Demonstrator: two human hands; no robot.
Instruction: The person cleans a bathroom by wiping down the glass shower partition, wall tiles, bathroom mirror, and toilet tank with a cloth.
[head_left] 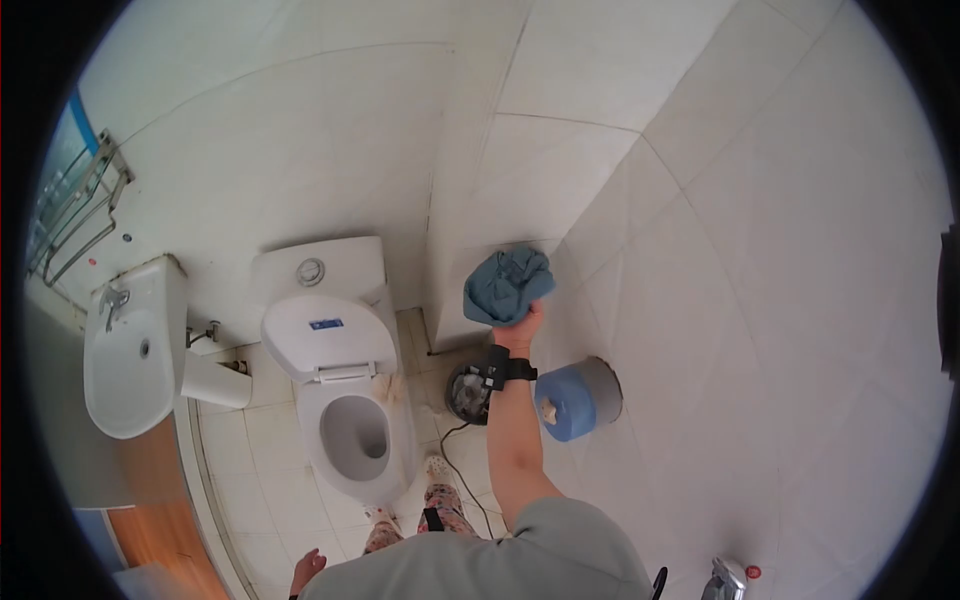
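A bunched blue-green cloth [508,286] is pressed against the tiled wall near the corner. My right hand [522,325] holds it from below, with the arm stretched forward and a black band on the wrist. At the lower left, beside my body, hangs my left hand [309,566], away from any object; its fingers look curled, but their tips are too small to make out. Below the cloth, a dark round appliance [467,393] with a cord stands on the floor, partly behind my right wrist. A blue bucket [566,402] is right of the forearm.
The toilet [406,455] with its lid raised is left of the appliance. A white washbasin [129,385] hangs at the left, below a metal rack [88,215]. The cord [452,462] runs across the floor near my feet. A metal faucet [724,578] is at the bottom right.
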